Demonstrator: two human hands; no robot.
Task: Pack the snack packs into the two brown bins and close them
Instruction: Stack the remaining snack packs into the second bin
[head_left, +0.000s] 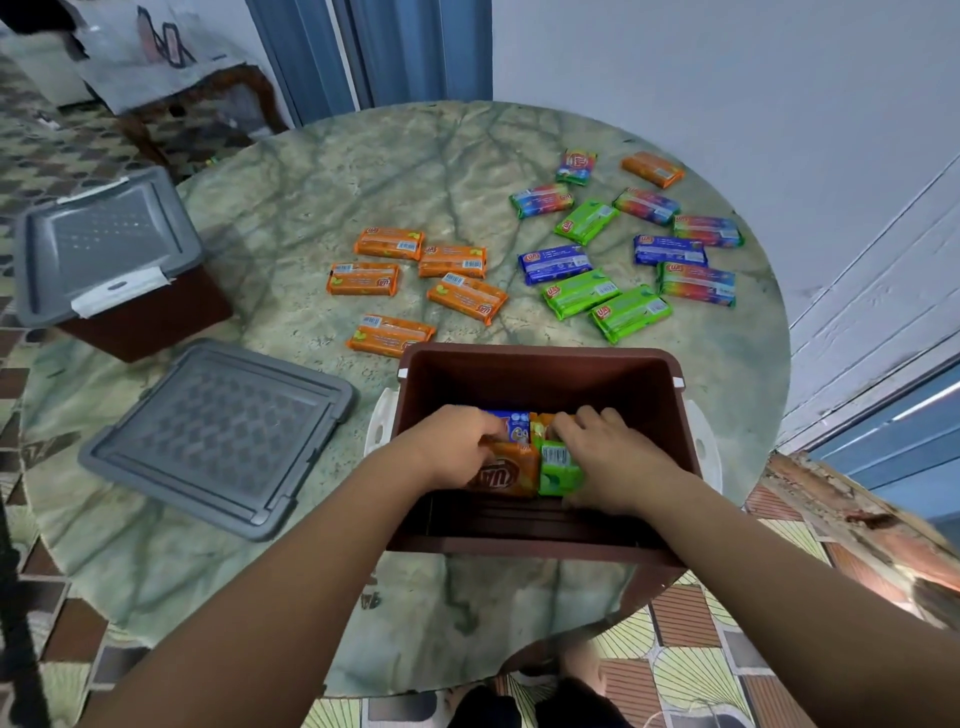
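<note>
1. Round marble table (311, 171) bears everything.
2. Open brown bin (540, 374) encloses both hands.
3. Grey lid (218, 436) lies left of the hands; closed bin (114, 260) beyond it.
4. Loose snack packs (467, 296) lie beyond the hands.
5. Left hand (457, 447) grips an orange pack (511, 475); right hand (608, 457) grips a green pack (558, 470).

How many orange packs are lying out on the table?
6. Five lie left of centre. One sits alone at the far right. More are in the open bin, partly hidden by the hands.
</note>
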